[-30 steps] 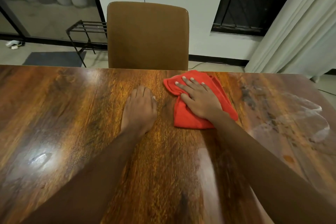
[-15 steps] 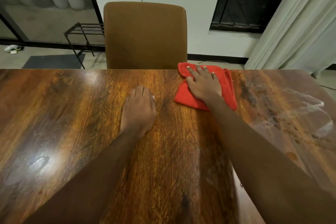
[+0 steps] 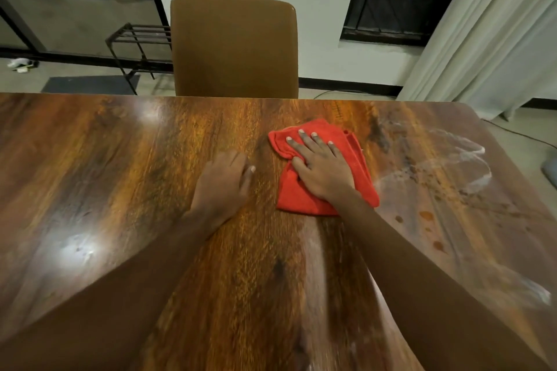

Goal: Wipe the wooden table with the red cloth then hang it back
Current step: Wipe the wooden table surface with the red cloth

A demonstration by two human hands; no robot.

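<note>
The red cloth (image 3: 304, 196) lies folded on the glossy wooden table (image 3: 105, 175), a little right of centre. My right hand (image 3: 322, 169) presses flat on top of the cloth with fingers spread, covering its middle. My left hand (image 3: 223, 184) rests on the bare wood just left of the cloth, fingers curled under, holding nothing. Whitish smears and small orange spots (image 3: 437, 190) mark the table to the right of the cloth.
A brown upholstered chair (image 3: 233, 45) stands pushed against the table's far edge. Behind it on the left is a black metal rack (image 3: 138, 39) by a glass door. Pale curtains (image 3: 488, 33) hang at the right, past the table's right corner.
My right hand pushed the cloth away to the table's far edge, then pulled it back toward me. My left hand stayed in place on the wood.
</note>
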